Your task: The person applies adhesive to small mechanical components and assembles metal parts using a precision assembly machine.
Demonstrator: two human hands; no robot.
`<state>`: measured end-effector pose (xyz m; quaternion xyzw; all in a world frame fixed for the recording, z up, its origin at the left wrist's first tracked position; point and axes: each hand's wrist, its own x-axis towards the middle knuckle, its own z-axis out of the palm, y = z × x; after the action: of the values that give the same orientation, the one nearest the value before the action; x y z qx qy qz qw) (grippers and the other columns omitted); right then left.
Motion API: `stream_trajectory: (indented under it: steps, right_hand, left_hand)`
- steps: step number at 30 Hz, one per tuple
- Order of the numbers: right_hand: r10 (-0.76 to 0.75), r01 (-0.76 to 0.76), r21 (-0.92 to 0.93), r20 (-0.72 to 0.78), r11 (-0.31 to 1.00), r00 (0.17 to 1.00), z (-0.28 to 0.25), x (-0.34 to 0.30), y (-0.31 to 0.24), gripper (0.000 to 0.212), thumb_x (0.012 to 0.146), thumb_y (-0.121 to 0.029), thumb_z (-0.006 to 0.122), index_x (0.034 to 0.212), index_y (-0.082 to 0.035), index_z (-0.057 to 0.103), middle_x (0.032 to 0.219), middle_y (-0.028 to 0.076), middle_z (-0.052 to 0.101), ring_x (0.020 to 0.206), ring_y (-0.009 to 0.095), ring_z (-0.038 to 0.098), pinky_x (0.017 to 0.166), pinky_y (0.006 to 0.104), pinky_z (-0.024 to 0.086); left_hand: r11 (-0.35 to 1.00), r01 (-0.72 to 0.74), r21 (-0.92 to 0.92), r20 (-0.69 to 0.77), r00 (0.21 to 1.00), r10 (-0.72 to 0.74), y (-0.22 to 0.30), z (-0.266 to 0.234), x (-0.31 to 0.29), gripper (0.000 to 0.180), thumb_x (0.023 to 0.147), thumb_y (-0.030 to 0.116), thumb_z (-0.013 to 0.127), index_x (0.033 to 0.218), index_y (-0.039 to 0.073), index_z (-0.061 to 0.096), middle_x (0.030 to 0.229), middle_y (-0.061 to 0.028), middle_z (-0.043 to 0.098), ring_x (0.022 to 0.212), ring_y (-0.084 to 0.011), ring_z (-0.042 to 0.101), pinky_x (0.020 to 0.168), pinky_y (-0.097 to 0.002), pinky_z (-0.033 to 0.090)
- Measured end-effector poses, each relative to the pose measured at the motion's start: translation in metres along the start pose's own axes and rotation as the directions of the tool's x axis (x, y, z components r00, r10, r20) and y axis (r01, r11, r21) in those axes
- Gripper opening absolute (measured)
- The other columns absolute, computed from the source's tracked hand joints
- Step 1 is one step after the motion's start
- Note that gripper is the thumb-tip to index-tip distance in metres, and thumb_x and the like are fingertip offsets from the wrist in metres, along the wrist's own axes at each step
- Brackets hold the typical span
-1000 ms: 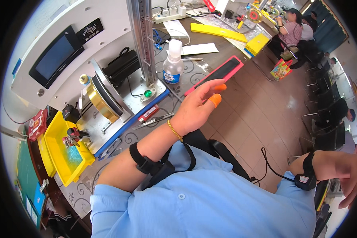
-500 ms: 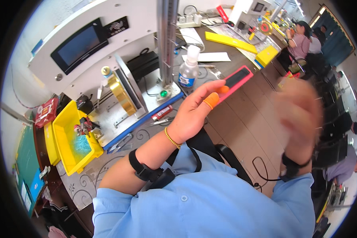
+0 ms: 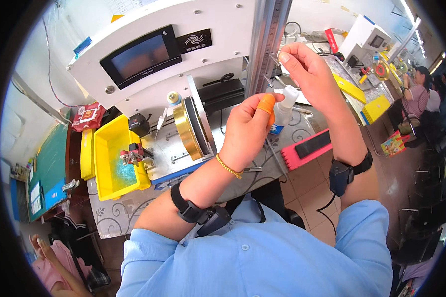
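My left hand (image 3: 248, 126), with orange finger covers (image 3: 266, 106), is closed in a pinch in front of the white-capped bottle (image 3: 282, 111). Whatever lies between its fingertips is too small to make out. Higher up, my right hand (image 3: 309, 74) pinches beside the thin wire guides (image 3: 268, 79) of the upright metal column (image 3: 268, 42); what it grips, if anything, cannot be made out. Below it, apart from both hands, a pink-red holder with a black block (image 3: 306, 148) rests at the table's right edge. A machine's gold-rimmed wheel (image 3: 187, 128) stands left of my left hand.
A yellow bin (image 3: 104, 163) holding pale blue tangled strands sits left of the machine. The machine's white panel carries a dark screen (image 3: 141, 57). Yellow blocks (image 3: 378, 108) lie on the far bench, where a person (image 3: 418, 94) sits. Another person in pink (image 3: 59, 267) is at lower left.
My left hand has come away from the pink-red holder, which now rests at the table edge. My right hand, blurred over the floor before, is now up by the column. The view has shifted.
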<state>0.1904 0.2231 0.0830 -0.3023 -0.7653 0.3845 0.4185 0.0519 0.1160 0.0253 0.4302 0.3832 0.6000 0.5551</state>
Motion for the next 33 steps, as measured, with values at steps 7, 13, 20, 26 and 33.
stream_trajectory:
  steps: [7, 13, 20, 26, 33]
  right_hand:
    - [0.031, -0.031, -0.014, 0.012, 0.999, 0.999, 0.004, -0.005, 0.004, 0.022, 0.098, -0.025, 0.057, 0.098, -0.003, 0.059, 0.076, -0.005, 0.052, 0.066, 0.004, 0.043, 0.059, 0.0213, 0.037]
    - [0.017, -0.014, 0.158, -0.018, 0.987, 1.0, 0.005, -0.008, 0.008, 0.022, 0.098, -0.025, 0.057, 0.097, -0.003, 0.059, 0.074, -0.006, 0.049, 0.064, 0.003, 0.04, 0.057, 0.0213, 0.035]
    - [-0.05, 0.05, -0.005, -0.015, 0.999, 0.999, 0.002, -0.002, 0.006, 0.02, 0.097, -0.023, 0.058, 0.097, -0.002, 0.059, 0.075, -0.006, 0.051, 0.067, 0.003, 0.043, 0.06, 0.0205, 0.037]
    - [0.084, -0.088, -0.032, -0.119, 0.996, 0.989, 0.006, -0.019, 0.016, 0.02, 0.096, -0.022, 0.059, 0.096, -0.002, 0.06, 0.074, -0.004, 0.054, 0.066, 0.004, 0.045, 0.059, 0.0223, 0.039]
    - [0.019, -0.027, -0.294, -0.029, 0.956, 0.999, 0.02, -0.027, 0.012, 0.021, 0.096, -0.022, 0.056, 0.096, -0.002, 0.062, 0.073, 0.007, 0.061, 0.064, 0.013, 0.056, 0.06, 0.0302, 0.044]
  left_hand:
    - [0.96, -0.047, 0.276, -0.064, 0.996, 0.067, -0.02, -0.005, -0.007, 0.032, 0.104, 0.027, 0.046, 0.112, 0.002, 0.065, 0.06, 0.007, 0.041, 0.049, -0.0008, 0.031, 0.043, -0.0191, 0.027]
    - [0.976, -0.02, 0.216, -0.088, 0.995, 0.04, -0.029, -0.007, -0.013, 0.032, 0.104, 0.028, 0.045, 0.111, 0.003, 0.066, 0.06, 0.0066, 0.042, 0.05, -0.0008, 0.032, 0.043, -0.0188, 0.029]
    - [0.985, 0.007, 0.173, -0.08, 0.997, 0.007, -0.035, -0.011, -0.016, 0.032, 0.104, 0.028, 0.046, 0.109, 0.003, 0.066, 0.061, 0.0064, 0.042, 0.051, -0.0012, 0.033, 0.045, -0.0184, 0.029]
    - [0.978, 0.102, 0.182, -0.043, 0.994, -0.096, -0.055, -0.021, -0.03, 0.031, 0.104, 0.026, 0.045, 0.108, 0.003, 0.065, 0.062, 0.0058, 0.043, 0.054, -0.0024, 0.034, 0.05, -0.0187, 0.031]
    - [0.951, 0.263, 0.163, -0.067, 0.964, -0.256, -0.071, -0.034, -0.04, 0.026, 0.102, 0.02, 0.047, 0.102, 0.003, 0.067, 0.063, 0.0058, 0.043, 0.057, -0.0032, 0.035, 0.052, -0.021, 0.032]
